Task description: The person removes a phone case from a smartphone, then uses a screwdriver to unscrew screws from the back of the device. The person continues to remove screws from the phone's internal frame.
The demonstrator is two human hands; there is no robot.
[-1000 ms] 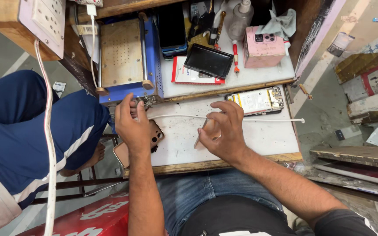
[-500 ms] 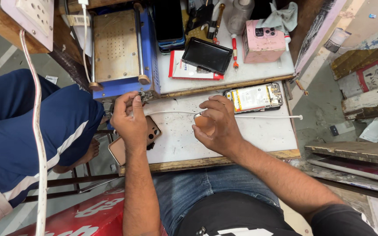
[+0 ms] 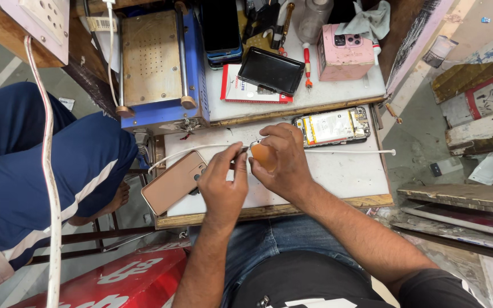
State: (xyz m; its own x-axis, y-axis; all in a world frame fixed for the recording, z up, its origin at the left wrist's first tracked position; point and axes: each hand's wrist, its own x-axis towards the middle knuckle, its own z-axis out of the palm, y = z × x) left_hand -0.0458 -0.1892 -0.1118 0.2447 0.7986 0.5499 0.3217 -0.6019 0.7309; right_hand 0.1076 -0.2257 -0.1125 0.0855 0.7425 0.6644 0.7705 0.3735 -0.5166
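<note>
My right hand [image 3: 283, 162] is closed around a small amber object with a pale tip [image 3: 262, 154], held just above the white work board [image 3: 343, 177]. My left hand [image 3: 222, 183] is beside it, its fingers pinched on a thin dark tool [image 3: 241, 150] whose tip meets the amber object. A rose-gold phone [image 3: 173, 182] lies face down at the board's left edge, just left of my left hand and not touched. An opened phone [image 3: 331, 126] with its insides showing lies at the far edge. A white cable [image 3: 352, 152] runs across the board under my hands.
On the shelf behind stand a blue heating-plate machine [image 3: 155, 63], a black tray [image 3: 270, 69], a red booklet [image 3: 236, 94], a pink box [image 3: 343, 51] and screwdrivers [image 3: 307, 63]. A person in blue clothes [image 3: 41, 165] sits at left. A red box [image 3: 121, 276] is below.
My left hand has let go of the rose-gold phone, which now lies on the board, and moved right to meet my right hand at the amber object.
</note>
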